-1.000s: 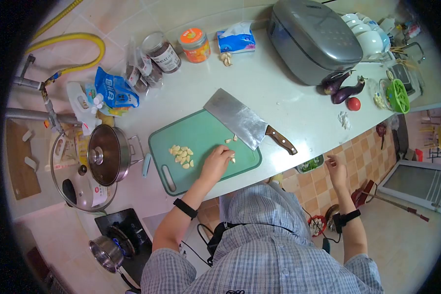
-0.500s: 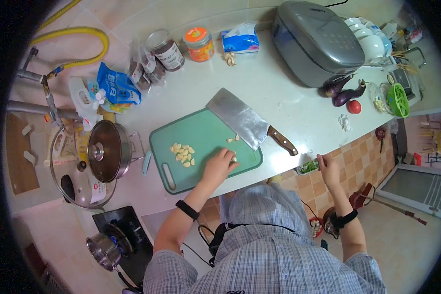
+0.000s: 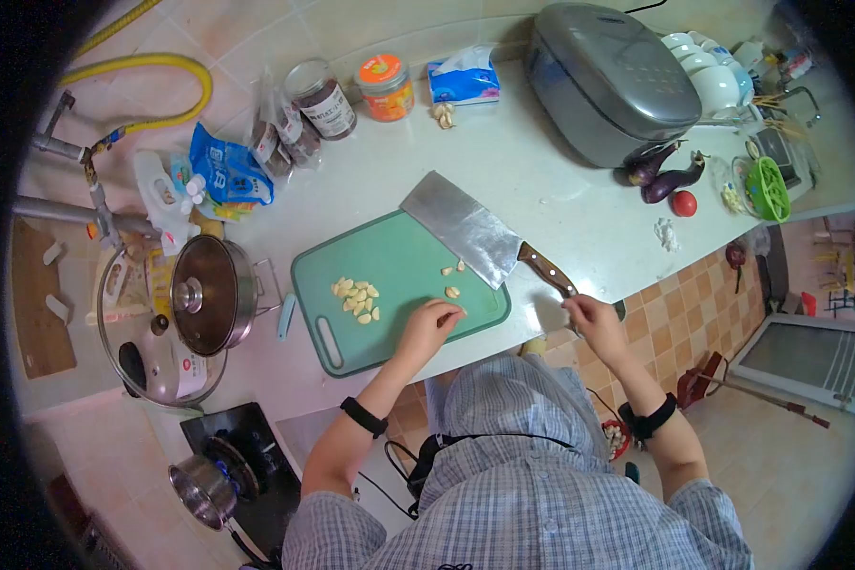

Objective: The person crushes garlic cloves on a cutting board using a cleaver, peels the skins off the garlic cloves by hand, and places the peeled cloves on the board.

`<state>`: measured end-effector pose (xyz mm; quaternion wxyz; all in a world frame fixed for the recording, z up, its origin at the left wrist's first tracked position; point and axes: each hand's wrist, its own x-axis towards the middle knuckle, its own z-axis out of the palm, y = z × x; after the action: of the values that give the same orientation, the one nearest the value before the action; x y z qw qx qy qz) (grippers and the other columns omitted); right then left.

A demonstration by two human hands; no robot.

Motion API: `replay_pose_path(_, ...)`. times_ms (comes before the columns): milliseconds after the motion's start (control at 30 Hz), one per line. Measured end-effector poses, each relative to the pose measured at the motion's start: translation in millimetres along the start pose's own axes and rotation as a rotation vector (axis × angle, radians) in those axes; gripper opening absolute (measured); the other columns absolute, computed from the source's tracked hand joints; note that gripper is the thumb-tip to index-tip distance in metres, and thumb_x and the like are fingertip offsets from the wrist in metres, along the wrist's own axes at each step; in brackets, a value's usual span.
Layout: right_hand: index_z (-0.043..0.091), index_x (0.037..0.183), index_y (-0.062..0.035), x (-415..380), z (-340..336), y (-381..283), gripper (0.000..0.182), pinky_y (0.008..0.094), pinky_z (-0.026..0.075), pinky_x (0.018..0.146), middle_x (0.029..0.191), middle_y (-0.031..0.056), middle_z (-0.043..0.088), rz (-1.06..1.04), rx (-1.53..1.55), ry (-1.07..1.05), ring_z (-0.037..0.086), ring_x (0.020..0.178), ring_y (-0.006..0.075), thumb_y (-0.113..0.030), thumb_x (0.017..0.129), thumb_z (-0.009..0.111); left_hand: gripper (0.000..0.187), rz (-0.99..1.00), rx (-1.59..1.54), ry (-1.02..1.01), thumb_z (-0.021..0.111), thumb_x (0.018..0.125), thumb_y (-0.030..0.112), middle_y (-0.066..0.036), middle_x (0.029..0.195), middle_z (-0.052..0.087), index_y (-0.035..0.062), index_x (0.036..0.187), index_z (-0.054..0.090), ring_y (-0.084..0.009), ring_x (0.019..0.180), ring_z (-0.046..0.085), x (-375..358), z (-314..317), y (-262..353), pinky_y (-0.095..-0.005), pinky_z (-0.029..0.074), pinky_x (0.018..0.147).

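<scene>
My left hand (image 3: 431, 328) is over the near edge of the green cutting board (image 3: 389, 256), its fingers drawn together; whether a small piece sits at the fingertips I cannot make out. Just beyond it lie a few loose garlic cloves (image 3: 452, 293), and a pile of peeled garlic cloves (image 3: 356, 298) rests to the left. A cleaver (image 3: 470, 228) lies across the board's right corner, its wooden handle on the counter. My right hand (image 3: 597, 328) is closed in a pinch at the counter's front edge, close to the handle's end; what it holds, if anything, is hidden.
A grey rice cooker (image 3: 617, 85) stands at the back, with eggplants (image 3: 673, 180) and a tomato (image 3: 684, 203) beside it. Jars (image 3: 385, 87) and a tissue pack (image 3: 464, 78) line the wall. On the left are a lidded pot (image 3: 214, 294) and a saucepan (image 3: 202, 494) by a lit burner.
My right hand has moved left, from above the container of greens to beside the cleaver handle. My left hand has drawn back slightly, and a clove beneath it now shows on the board.
</scene>
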<state>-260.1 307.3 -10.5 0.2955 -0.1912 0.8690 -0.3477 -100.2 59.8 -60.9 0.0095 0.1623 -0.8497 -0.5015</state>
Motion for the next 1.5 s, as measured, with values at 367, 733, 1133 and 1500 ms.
replay_pose_path(367,0.062,0.093,-0.0041,-13.7,35.7,-84.7,0.023,0.0244,0.046,0.06,0.082,0.0053,0.057,-0.366,0.298,-0.152,0.056,0.07,0.0115,-0.015,0.074,0.069,0.016,-0.15,-0.568,-0.163,0.059,0.083,0.012,-0.005,0.077,0.06,-0.0025,0.089,0.062,-0.0084,0.062,0.056,-3.3,-8.7,70.6,-0.0213,0.045,0.057)
replay_pose_path(733,0.063,0.097,-0.0031,-23.8,36.6,-97.6,0.024,0.024,0.047,0.065,0.084,0.0075,0.058,-0.525,0.422,-0.116,0.056,0.071,0.0126,-0.004,0.074,0.066,0.018,-0.123,-0.665,-0.215,0.058,0.084,0.012,-0.005,0.079,0.062,-0.0037,0.091,0.062,-0.0085,0.063,0.057,-13.3,-33.7,89.5,-0.0201,0.046,0.057)
replay_pose_path(1133,0.063,0.096,-0.0037,-29.1,39.2,-105.0,0.023,0.0243,0.047,0.064,0.086,0.0072,0.056,-0.588,0.36,-0.041,0.055,0.071,0.0135,-0.003,0.073,0.066,0.018,-0.119,-0.586,-0.246,0.058,0.083,0.009,-0.006,0.084,0.06,-0.0045,0.095,0.061,-0.0093,0.065,0.056,-15.9,-44.5,98.8,-0.0204,0.045,0.059)
replay_pose_path(1500,0.062,0.094,-0.0032,-33.6,39.9,-108.4,0.022,0.0246,0.047,0.064,0.085,0.0075,0.056,-0.612,0.361,0.008,0.057,0.071,0.0136,-0.005,0.072,0.067,0.015,-0.082,-0.528,-0.196,0.056,0.083,0.007,-0.004,0.078,0.059,-0.0053,0.09,0.061,-0.0074,0.065,0.055,-16.3,-43.0,99.8,-0.0194,0.044,0.059)
